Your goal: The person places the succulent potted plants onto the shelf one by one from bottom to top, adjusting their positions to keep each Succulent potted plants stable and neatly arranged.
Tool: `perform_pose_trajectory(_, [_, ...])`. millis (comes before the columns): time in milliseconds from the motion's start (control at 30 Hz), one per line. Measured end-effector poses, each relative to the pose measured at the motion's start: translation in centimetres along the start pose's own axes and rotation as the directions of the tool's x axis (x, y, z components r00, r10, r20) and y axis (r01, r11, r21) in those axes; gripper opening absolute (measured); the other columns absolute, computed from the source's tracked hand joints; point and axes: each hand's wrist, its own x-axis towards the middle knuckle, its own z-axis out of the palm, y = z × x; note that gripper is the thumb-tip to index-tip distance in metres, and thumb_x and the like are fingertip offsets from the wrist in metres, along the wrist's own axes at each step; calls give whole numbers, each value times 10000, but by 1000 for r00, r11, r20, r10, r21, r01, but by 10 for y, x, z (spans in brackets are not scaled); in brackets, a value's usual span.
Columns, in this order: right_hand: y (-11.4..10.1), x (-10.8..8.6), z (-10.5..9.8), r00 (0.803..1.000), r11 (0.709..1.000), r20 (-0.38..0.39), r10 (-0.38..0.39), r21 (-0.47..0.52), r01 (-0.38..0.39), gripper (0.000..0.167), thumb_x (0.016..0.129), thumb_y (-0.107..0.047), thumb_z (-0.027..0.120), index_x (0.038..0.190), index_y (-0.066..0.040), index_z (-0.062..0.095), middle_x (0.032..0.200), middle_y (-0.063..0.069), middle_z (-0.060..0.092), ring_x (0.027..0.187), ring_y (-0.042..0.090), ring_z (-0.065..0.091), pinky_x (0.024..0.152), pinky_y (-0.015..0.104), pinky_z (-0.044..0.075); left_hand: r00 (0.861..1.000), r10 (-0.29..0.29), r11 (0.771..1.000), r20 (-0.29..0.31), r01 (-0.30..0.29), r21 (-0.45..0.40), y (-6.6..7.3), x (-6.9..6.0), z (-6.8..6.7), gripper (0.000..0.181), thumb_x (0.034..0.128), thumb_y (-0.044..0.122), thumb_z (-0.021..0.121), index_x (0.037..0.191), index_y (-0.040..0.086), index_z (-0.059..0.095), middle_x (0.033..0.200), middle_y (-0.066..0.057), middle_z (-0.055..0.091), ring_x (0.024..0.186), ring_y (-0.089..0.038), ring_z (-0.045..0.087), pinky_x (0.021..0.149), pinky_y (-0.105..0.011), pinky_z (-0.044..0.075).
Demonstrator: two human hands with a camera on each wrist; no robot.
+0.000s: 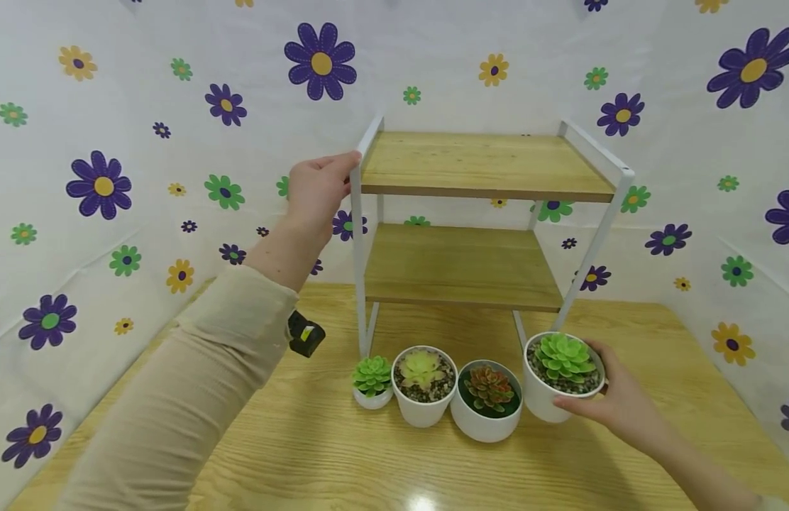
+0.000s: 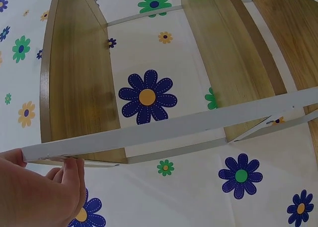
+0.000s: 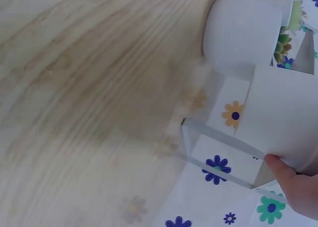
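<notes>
My left hand [image 1: 321, 188] pinches the top left front corner of a two-tier shelf rack [image 1: 477, 165] with white metal sides and wooden boards. In the left wrist view, the fingers [image 2: 74, 180] wrap the end of its white upright. My right hand [image 1: 618, 404] grips a white pot [image 1: 541, 397] by its right side, thumb in front. This pot holds a bright green succulent [image 1: 563, 357] in gravel; the right wrist view shows its base apart from the tabletop. To its left stand a pot with a reddish succulent [image 1: 489, 389], one with a pale yellow-green succulent [image 1: 423, 369], and a small green one [image 1: 372, 376].
The rack stands on a wood-grain table [image 1: 292, 440], behind the row of pots. White cloth [image 1: 254, 57] printed with purple, green and yellow flowers encloses the back and both sides. A small black device [image 1: 306, 335] is at my left wrist.
</notes>
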Motion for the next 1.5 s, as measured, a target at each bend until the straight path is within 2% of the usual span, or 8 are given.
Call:
perform_pose_trajectory(200, [-12,2,-7,1000,1000,0,-1,-18,1,898,709,-173,807,1371,74,254,1306,297,430,1169,443,470,906,515,451,1000,-2,1000,-11,2,9,-1,2,2,401,937,329,547,1274,113,568,1371,-23,512,1248,-208,514,1155,-430,225])
perform_pose_trajectory(267, [-15,3,-9,1000,1000,16,6,-7,-6,896,723,-172,797,1378,74,239,1316,299,415,1174,445,464,902,496,463,1000,1,1000,-15,-1,16,-2,2,1,404,939,335,543,1276,113,567,1370,-24,513,1251,-208,511,1153,-440,225])
perform_pose_trajectory(433, [-26,9,-14,999,1000,35,-22,14,21,874,727,-154,794,1379,58,253,1317,275,427,1175,405,469,842,202,463,1000,-4,1000,-20,5,20,-2,0,0,408,936,348,544,1272,118,569,1365,-22,518,1256,-205,503,1150,-444,227])
perform_pose_trajectory(500, [-32,11,-15,999,999,44,-32,12,32,882,726,-161,795,1386,59,253,1320,275,430,1178,407,472,864,227,468,1000,-10,1000,-18,11,14,-2,0,0,405,933,343,550,1268,116,571,1359,-24,525,1251,-203,507,1150,-439,226])
perform_pose_trajectory(667, [-53,18,-17,996,999,77,-39,31,36,923,746,-210,784,1415,62,209,1351,280,401,1204,440,461,954,542,433,1000,-2,1000,-11,2,-9,-2,1,0,399,930,318,562,1261,97,575,1350,-39,537,1233,-207,527,1152,-429,227])
perform_pose_trajectory(900, [-81,34,-10,994,995,97,-53,89,45,942,752,-258,782,1432,28,197,1389,254,379,1252,426,435,990,539,413,1000,-14,1000,-23,14,-13,0,0,0,401,928,327,561,1267,113,569,1355,-21,529,1247,-197,514,1159,-447,204])
perform_pose_trajectory(1133, [-103,49,-2,990,978,109,-89,198,66,916,752,-198,782,1427,21,204,1384,249,374,1261,414,427,1007,523,406,1000,-9,1000,-27,8,-23,-3,2,4,378,926,313,568,1236,100,596,1340,-23,539,1218,-194,520,1137,-428,249])
perform_pose_trajectory(1500, [-135,78,14,994,988,87,-61,146,48,937,735,-283,792,1440,-37,227,1418,194,379,1288,355,412,1029,506,392,999,2,999,-48,-4,-40,-4,5,2,361,917,305,584,1207,92,616,1312,-29,558,1171,-186,540,1088,-351,333])
